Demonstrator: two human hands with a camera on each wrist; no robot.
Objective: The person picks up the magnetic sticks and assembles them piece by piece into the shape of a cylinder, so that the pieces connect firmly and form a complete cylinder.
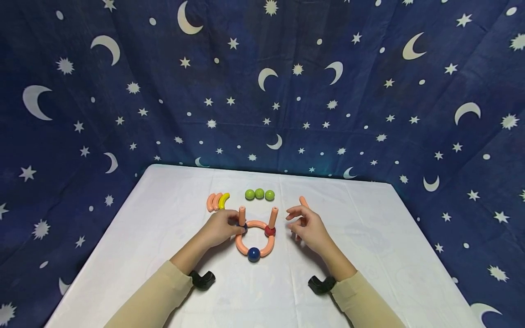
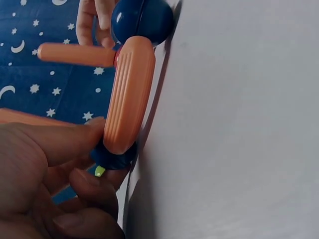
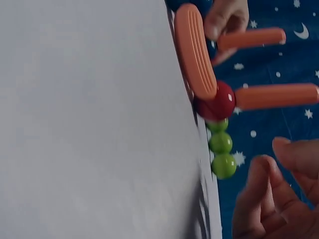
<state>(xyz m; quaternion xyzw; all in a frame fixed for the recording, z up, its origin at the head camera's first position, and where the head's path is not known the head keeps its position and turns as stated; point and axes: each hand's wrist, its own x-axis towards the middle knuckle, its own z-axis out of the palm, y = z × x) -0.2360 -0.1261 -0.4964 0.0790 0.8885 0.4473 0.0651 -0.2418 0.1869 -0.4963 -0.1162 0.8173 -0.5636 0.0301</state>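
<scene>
On the white table (image 1: 164,255) lies a ring of orange curved pieces (image 1: 255,239) joined by balls: a blue ball (image 1: 253,254) in front, a red ball (image 1: 269,231) at the right and a dark blue ball (image 2: 112,160) at the left. An orange stick stands upright on each rear ball: the left stick (image 1: 242,214) and the right stick (image 1: 273,215). My left hand (image 1: 234,226) pinches the dark blue ball at the foot of the left stick. Just right of the right stick, my right hand (image 1: 296,218) hovers with relaxed fingers and holds nothing.
Three green balls (image 1: 259,194) sit in a row behind the ring. Two orange curved pieces and a yellow one (image 1: 217,201) lie at the back left. A loose orange stick (image 1: 303,201) lies behind my right hand. A dark star-patterned cloth (image 1: 262,91) hangs behind the table.
</scene>
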